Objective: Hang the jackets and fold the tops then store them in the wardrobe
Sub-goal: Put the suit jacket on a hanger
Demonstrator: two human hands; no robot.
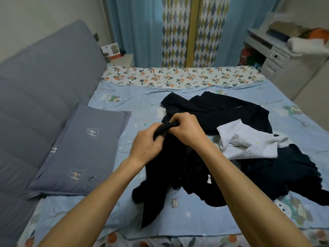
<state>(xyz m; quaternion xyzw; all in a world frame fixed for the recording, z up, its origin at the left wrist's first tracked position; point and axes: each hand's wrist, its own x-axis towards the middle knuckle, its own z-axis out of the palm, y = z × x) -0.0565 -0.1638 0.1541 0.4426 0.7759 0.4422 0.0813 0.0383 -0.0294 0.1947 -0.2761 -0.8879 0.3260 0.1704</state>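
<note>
Both hands are gripping one black garment (160,175). The left hand (146,141) and right hand (185,129) are bunching its top edge above the bed (124,104)

Embroidered "H" monograms legible on grey pillow (80,150) lying on bed; small white tag (209,179) on black garment (187,168) too blurred to read.
</note>
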